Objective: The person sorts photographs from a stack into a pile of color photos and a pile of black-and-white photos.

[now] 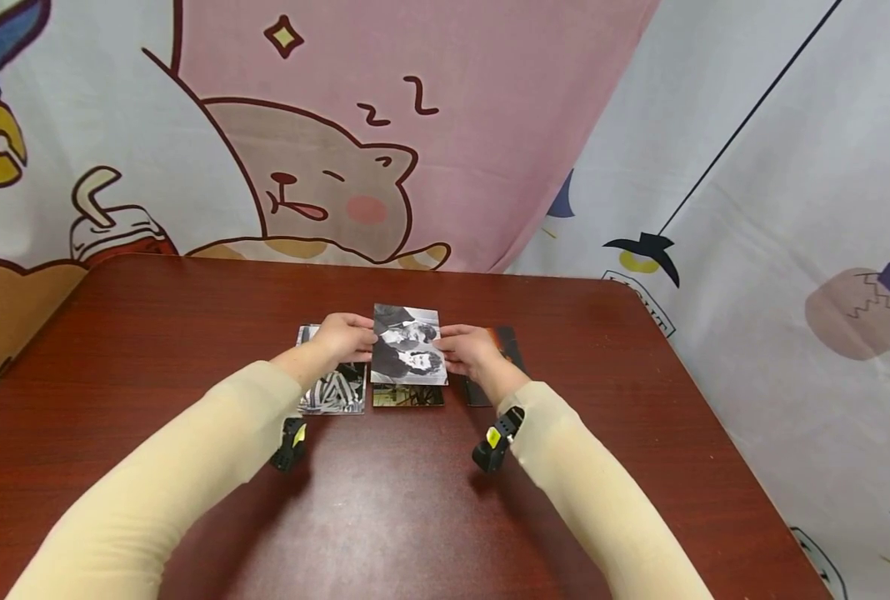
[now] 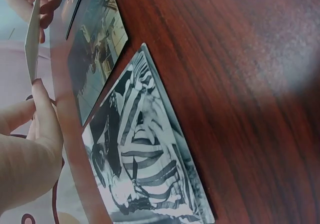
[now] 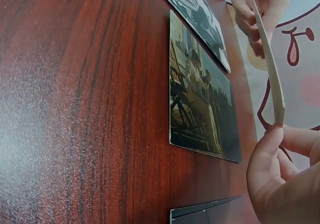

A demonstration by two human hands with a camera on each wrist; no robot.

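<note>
Above the table, a black-and-white photo card [image 1: 409, 348] of two people is held up between both hands. My left hand [image 1: 337, 337] pinches its left edge, and my right hand [image 1: 472, 350] pinches the right edge. In both wrist views the card appears nearly edge-on, lifted off the table. Beneath it lies a color photo card [image 3: 197, 91] of figures outdoors, partly covered in the head view. A black-and-white striped photo card [image 2: 142, 149] lies below my left hand, seemingly with another under it. Under my right hand is a dark card [image 1: 509, 348], mostly hidden.
The reddish-brown wooden table [image 1: 370, 492] extends around the row of cards. A cartoon-printed cloth [image 1: 490, 150] hangs behind the table's far edge and along its right side. Black wrist devices [image 1: 289, 443] sit at both cuffs.
</note>
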